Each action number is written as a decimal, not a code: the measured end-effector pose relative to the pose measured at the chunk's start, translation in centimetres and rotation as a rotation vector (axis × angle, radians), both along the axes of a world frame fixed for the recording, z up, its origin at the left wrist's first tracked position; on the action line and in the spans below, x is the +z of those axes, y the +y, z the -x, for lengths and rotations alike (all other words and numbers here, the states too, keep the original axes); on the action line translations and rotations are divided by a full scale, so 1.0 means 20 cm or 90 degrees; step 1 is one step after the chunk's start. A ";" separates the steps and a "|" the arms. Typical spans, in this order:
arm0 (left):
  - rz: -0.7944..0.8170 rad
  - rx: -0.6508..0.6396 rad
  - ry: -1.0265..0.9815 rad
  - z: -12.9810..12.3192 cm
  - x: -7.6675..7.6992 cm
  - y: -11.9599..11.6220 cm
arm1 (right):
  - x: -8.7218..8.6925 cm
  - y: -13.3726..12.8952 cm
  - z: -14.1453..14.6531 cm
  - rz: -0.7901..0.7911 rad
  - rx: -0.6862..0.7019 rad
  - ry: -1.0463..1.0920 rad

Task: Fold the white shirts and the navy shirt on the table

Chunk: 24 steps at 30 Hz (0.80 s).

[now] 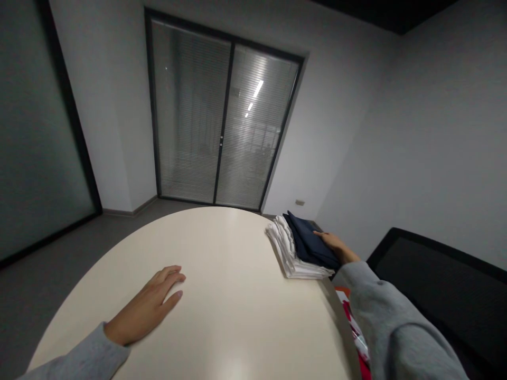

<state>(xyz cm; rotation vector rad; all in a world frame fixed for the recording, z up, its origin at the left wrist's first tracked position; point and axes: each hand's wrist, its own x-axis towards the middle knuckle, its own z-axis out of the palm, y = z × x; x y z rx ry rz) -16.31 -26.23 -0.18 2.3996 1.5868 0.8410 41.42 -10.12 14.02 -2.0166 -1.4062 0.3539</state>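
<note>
My left hand (148, 303) rests on the pale round table (222, 316), palm down with its fingers stretched out and nothing in it. At the table's right edge lies a stack of folded white cloth (287, 253). On top of it is a folded navy cloth (311, 245), lying partly over the white layers. My right hand (336, 245) grips the right side of the navy cloth, with a thumb or finger showing on its upper face. Its other fingers are mostly hidden.
A black mesh chair (431, 290) stands at the right beside the table. Below my right sleeve, a red and white package (356, 332) shows past the table edge. Beyond the table are glass doors with blinds (190, 116) and a grey wall (396, 132).
</note>
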 end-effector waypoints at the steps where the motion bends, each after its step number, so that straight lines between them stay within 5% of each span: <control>1: -0.006 -0.003 0.006 0.00 -0.01 0.00 | -0.02 0.03 -0.03 0.010 -0.007 0.006; 6: -0.035 -0.012 0.029 0.02 -0.03 0.01 | -0.06 0.14 -0.10 0.045 -0.008 0.041; 13: -0.038 -0.017 0.052 0.03 -0.04 0.00 | -0.09 0.23 -0.06 -0.043 -0.058 -0.047; 18: -0.037 -0.016 0.052 0.03 -0.05 0.01 | -0.12 0.18 0.02 -0.053 -0.087 -0.133; 24: -0.027 -0.015 0.052 0.04 -0.13 0.04 | -0.04 0.06 0.17 -0.154 -0.030 -0.275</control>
